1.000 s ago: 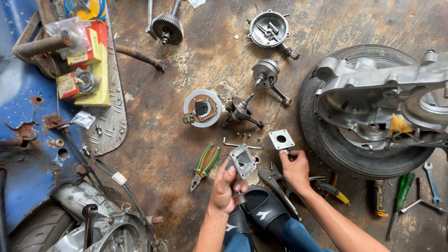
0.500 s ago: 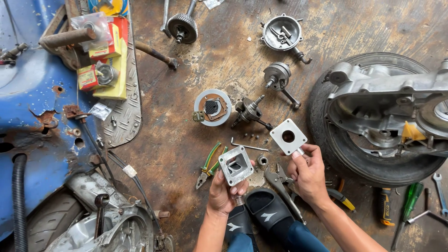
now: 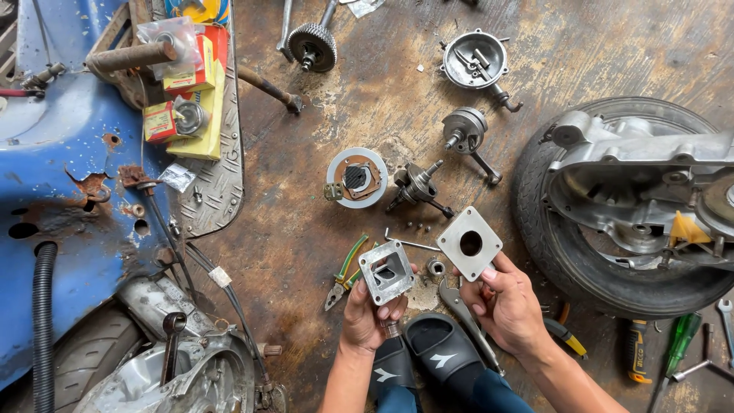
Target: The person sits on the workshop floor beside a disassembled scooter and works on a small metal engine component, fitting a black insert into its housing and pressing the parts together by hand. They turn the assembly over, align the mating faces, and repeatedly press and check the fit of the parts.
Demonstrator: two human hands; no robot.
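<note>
— What has the person got in each hand?

— The left hand (image 3: 372, 310) is closed around a square metal block (image 3: 387, 271) with a slanted opening through its middle, fingers under it and thumb along its near edge, so the open face tilts up toward the eyes. The right hand (image 3: 507, 304) pinches a flat square plate (image 3: 469, 243) with a round hole, thumb and fingertips clamped on its lower corner only. I'd guess that leaves the hole and the four corner holes clear to see.

— Are the two pieces touching?

— No, side by side and apart, both lifted a little off the floor (image 3: 382, 99), just above the person's black sandals (image 3: 428, 352).

— Why is everything spread out like that?

— It looks like a strip-down laid out in reach. Green-handled pliers (image 3: 344, 271) lie just left of the block, a wrench (image 3: 459, 302) runs under the right hand, and a small ring (image 3: 436, 267) sits between the two hands. Further up are a round coil plate (image 3: 357, 177), a crankshaft (image 3: 418, 186) beside it, and a bowl-shaped housing (image 3: 474, 59).

— And the big things?

— An engine casing (image 3: 642, 164) rests on a tyre (image 3: 569, 260) to the right, probably to keep it steady. A rusty blue scooter body (image 3: 69, 199) fills the left, with yellow and red boxes (image 3: 191, 92) parked on its footboard.
</note>
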